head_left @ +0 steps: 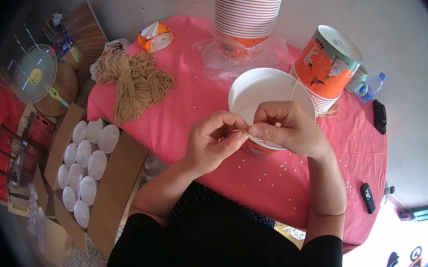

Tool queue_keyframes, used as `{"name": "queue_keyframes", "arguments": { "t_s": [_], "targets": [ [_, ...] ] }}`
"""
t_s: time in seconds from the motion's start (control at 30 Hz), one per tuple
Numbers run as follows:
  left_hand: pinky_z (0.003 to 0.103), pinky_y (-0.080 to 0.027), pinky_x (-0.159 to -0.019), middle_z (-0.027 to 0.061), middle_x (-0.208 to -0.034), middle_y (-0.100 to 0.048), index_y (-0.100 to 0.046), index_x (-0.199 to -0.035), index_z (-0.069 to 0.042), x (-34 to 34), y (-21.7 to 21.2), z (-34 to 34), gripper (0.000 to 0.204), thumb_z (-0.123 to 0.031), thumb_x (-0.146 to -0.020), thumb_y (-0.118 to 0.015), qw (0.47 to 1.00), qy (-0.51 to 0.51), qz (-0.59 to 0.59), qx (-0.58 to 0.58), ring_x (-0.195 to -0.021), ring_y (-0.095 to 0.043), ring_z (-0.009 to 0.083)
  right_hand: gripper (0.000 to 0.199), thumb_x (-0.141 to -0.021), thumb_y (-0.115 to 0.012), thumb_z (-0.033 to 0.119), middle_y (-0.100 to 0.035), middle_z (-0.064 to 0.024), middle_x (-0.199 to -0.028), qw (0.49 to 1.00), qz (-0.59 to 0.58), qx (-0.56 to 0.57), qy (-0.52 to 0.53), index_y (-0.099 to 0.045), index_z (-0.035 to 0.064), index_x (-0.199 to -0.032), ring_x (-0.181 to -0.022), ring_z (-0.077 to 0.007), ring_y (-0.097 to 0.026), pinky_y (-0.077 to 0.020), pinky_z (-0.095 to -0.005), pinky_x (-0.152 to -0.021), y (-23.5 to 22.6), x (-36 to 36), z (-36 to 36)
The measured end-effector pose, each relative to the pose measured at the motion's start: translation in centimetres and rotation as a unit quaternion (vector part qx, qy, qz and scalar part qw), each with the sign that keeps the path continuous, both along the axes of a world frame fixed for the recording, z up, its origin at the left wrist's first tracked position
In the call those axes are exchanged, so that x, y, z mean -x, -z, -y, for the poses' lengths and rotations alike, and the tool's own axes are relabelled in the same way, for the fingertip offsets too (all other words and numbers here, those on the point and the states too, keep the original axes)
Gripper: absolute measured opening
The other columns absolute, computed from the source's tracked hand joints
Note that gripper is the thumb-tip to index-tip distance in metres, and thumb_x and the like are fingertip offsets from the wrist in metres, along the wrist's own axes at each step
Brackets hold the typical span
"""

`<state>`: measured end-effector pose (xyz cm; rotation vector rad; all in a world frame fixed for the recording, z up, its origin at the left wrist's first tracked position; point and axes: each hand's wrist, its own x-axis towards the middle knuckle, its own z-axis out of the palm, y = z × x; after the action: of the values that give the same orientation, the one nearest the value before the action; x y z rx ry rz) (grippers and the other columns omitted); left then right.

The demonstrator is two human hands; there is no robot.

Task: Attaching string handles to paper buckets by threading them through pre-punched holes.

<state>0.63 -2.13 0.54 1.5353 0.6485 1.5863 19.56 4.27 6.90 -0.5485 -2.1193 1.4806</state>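
Observation:
In front of me an open white paper bucket (251, 88) with an orange outside stands on the pink-covered table. My left hand (214, 139) and my right hand (289, 131) meet above its near rim, thumbs and forefingers pinched close together. Between the fingertips runs a thin beige cord (239, 131), gripped by both hands. Another bit of cord (293, 91) shows at the bucket's far right wall. How the cord passes at the near rim is hidden behind my fingers.
A tan cord bundle (135, 87) lies left. Behind stand a tall bucket stack (247, 12) in plastic film and upturned buckets (326, 67). White dots (282, 169) are scattered about; a remote (368, 198) lies right. A carton (115, 188) of clear cups stands left of the table.

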Motion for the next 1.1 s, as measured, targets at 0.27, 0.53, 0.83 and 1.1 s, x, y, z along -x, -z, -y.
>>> {"name": "queue_keyframes", "arguments": {
  "t_s": [0.27, 0.53, 0.83, 1.1],
  "targets": [
    [0.016, -0.035, -0.052, -0.0027, -0.080, -0.057, -0.057, -0.096, -0.003, 0.4, -0.5, -0.6, 0.004, -0.004, -0.092, -0.058, 0.974, 0.079, 0.112, 0.181, -0.060, -0.045, 0.0004, 0.013, -0.080, -0.074, 0.003, -0.066, -0.0030, -0.079, 0.972, -0.061, -0.208, 0.092, -0.063, 0.0020, -0.087, -0.078, -0.0120, -0.064, -0.0493, -0.0270, -0.070, -0.1, 1.0, 1.0],
    [0.018, -0.026, -0.045, -0.0053, -0.065, -0.048, -0.059, -0.093, -0.006, 1.1, -1.0, -1.0, 0.004, -0.009, -0.091, -0.059, 0.912, 0.202, 0.225, 0.277, -0.050, -0.036, 0.0023, 0.015, -0.076, -0.075, -0.003, -0.067, -0.0077, -0.080, 0.943, -0.061, -0.309, 0.112, -0.064, 0.0019, -0.086, -0.073, -0.0172, -0.067, -0.0528, -0.0285, -0.067, 0.7, 1.3, 0.9],
    [0.019, -0.027, -0.045, -0.0050, -0.065, -0.052, -0.067, -0.099, -0.004, 1.0, 0.6, -1.0, 0.010, -0.011, -0.094, -0.062, 0.917, 0.189, 0.257, 0.237, -0.050, -0.036, 0.0023, 0.012, -0.078, -0.070, -0.005, -0.068, -0.0091, -0.082, 0.945, -0.046, -0.293, 0.135, -0.065, 0.0005, -0.086, -0.072, -0.0175, -0.067, -0.0529, -0.0287, -0.065, 0.4, 1.4, 1.1],
    [0.018, -0.042, -0.060, 0.0012, -0.087, -0.067, -0.067, -0.102, -0.001, 0.7, 0.6, -0.4, 0.012, -0.007, -0.092, -0.065, 0.978, 0.060, 0.141, 0.142, -0.069, -0.054, 0.0027, 0.012, -0.075, -0.068, -0.007, -0.063, -0.0078, -0.076, 0.933, -0.036, -0.323, 0.152, -0.062, 0.0005, -0.082, -0.069, -0.0172, -0.064, -0.0505, -0.0287, -0.062, 0.3, 1.4, 1.3]
  ]
}}
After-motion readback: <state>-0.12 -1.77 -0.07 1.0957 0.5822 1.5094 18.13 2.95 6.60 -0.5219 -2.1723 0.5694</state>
